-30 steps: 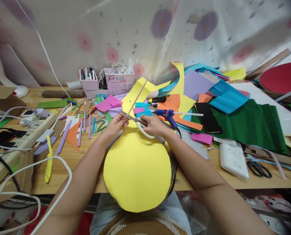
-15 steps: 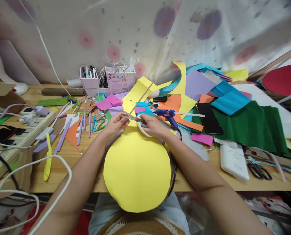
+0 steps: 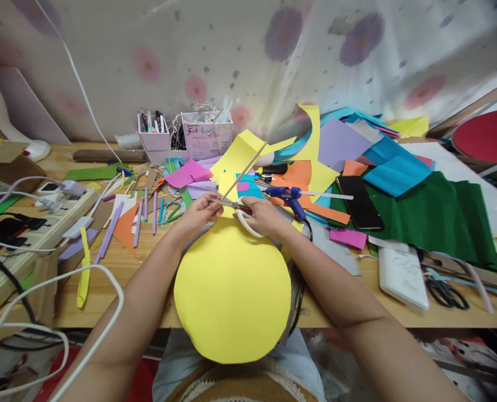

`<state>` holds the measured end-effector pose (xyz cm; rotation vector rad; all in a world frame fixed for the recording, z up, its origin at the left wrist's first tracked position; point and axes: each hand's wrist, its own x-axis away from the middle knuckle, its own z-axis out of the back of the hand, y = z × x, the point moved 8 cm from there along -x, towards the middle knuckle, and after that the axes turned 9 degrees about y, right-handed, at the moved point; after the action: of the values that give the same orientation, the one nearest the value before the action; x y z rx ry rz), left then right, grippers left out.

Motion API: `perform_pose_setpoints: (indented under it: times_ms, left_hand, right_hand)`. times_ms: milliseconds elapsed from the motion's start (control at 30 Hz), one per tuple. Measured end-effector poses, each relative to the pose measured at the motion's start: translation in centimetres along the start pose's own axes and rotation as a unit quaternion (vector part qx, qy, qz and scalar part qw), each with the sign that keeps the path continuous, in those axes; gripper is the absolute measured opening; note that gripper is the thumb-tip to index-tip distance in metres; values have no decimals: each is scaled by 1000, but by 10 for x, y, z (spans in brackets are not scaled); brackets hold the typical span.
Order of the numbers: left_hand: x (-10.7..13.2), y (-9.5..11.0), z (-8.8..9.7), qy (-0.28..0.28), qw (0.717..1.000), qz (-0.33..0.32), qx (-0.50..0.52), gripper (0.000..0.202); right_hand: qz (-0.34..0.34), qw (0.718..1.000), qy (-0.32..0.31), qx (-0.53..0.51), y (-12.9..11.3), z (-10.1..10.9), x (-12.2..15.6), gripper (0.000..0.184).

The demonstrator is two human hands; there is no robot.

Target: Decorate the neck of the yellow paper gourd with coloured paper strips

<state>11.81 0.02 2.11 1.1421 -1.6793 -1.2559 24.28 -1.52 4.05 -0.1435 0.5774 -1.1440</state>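
My right hand (image 3: pixel 261 214) grips the white-handled scissors (image 3: pixel 249 224), their blades pointing left. A thin wooden stick (image 3: pixel 245 170) slants up and to the right, its lower end at the fingers of my left hand (image 3: pixel 203 212), which are pinched closed on it. The scissor blades meet the stick's low part just beside those fingers; whether they bite into it is too small to tell. Below both hands a large yellow paper disc (image 3: pixel 233 290) overhangs the table's front edge, above my lap.
A blue glue gun (image 3: pixel 289 196) lies right of my hands, near a black phone (image 3: pixel 360 202) and a white power bank (image 3: pixel 403 277). Coloured paper and a green sheet (image 3: pixel 436 220) cover the back right. Purple strips (image 3: pixel 110 230) and a power strip (image 3: pixel 39 251) are at left.
The view has shifted slightly. My hands keep nearly the same pose, with the stick and scissors still together.
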Motion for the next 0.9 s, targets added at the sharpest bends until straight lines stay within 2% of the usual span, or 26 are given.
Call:
perform_pose_setpoints:
  times_ms: [200, 400, 533, 633, 900]
  left_hand:
    - [-1, 0, -1, 20, 1000, -10, 21, 31]
    - [-4, 3, 10, 74, 996, -49, 15, 29]
    - [-4, 5, 6, 54, 997, -51, 24, 38]
    - [-3, 4, 6, 62, 997, -48, 24, 42]
    - [-3, 3, 5, 55, 998, -41, 9, 41]
  right_hand:
    - [-11, 1000, 19, 23, 5, 1, -2, 19]
    - [-15, 999, 28, 26, 3, 4, -3, 18]
    - [27, 999, 45, 12, -1, 5, -3, 16]
    - [51, 997, 51, 6, -3, 4, -2, 15]
    - [15, 999, 41, 5, -1, 5, -1, 17]
